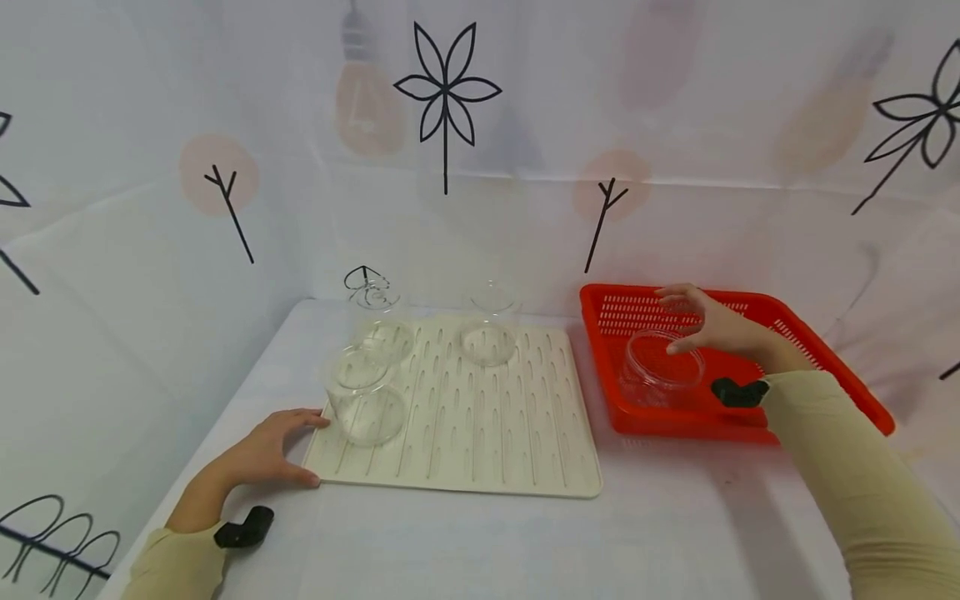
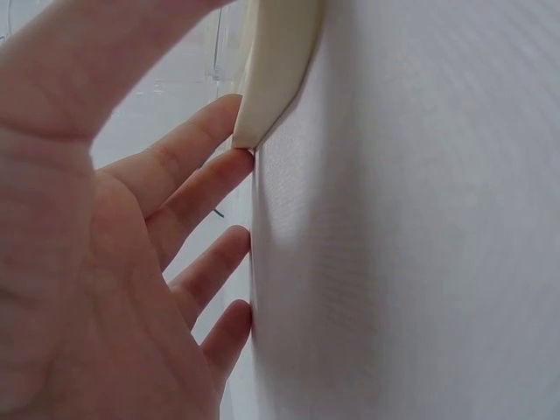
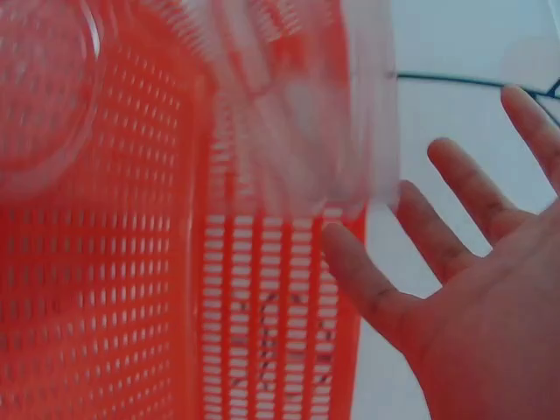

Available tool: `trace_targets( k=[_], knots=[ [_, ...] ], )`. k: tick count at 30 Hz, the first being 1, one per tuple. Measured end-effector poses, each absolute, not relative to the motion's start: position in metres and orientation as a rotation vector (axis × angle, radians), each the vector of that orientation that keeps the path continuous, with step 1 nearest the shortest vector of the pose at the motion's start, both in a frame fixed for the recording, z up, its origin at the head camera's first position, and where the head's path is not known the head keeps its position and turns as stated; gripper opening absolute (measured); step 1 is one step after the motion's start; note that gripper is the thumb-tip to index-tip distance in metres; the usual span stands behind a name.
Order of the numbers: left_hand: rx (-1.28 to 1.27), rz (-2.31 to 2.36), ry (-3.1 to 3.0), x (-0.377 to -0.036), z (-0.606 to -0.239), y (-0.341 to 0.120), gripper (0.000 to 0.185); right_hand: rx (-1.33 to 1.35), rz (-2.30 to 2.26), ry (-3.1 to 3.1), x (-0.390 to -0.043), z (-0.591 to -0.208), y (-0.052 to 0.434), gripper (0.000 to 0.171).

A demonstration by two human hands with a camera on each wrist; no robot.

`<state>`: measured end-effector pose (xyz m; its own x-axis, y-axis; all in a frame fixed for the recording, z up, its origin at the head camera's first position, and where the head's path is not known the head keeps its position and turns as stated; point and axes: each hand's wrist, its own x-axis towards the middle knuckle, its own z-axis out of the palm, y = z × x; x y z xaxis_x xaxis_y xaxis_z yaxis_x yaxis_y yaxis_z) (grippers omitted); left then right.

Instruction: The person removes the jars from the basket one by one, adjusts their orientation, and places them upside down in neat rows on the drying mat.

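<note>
My left hand (image 1: 262, 450) rests at the near left corner of a cream ribbed drainage board (image 1: 480, 433), thumb by the front edge and extended fingers along the left side. In the left wrist view, fingertips (image 2: 236, 162) touch the board's edge. A clear round jar (image 1: 367, 408) stands on the board close beside this hand. On the right, my right hand (image 1: 716, 325) hovers over a clear jar (image 1: 660, 375) in a red slotted basket (image 1: 750, 425). Its fingers are spread around the jar's rim, holding nothing. The jar's clear wall (image 3: 306, 131) appears blurred beside the fingers in the right wrist view.
Two more clear jars, one at the back left (image 1: 386, 329) and another at the back middle (image 1: 489, 333), stand on the board. The basket sits right of the board on a white tabletop (image 1: 465, 542). A printed white curtain (image 1: 525, 125) hangs behind.
</note>
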<state>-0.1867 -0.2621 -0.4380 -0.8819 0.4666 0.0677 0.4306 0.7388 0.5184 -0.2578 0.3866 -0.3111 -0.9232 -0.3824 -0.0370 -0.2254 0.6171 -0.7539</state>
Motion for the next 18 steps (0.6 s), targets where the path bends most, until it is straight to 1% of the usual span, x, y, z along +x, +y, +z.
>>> trace_targets(
  k=[10, 18],
  knots=[
    [0.748, 0.836, 2.88, -0.187, -0.442, -0.263, 0.08, -0.527, -1.143, 2.505, -0.253, -0.323, 0.417, 0.083],
    [0.751, 0.842, 2.881, -0.187, -0.445, -0.263, 0.08, -0.462, -1.043, 2.402, -0.246, -0.326, 0.424, 0.091]
  ],
)
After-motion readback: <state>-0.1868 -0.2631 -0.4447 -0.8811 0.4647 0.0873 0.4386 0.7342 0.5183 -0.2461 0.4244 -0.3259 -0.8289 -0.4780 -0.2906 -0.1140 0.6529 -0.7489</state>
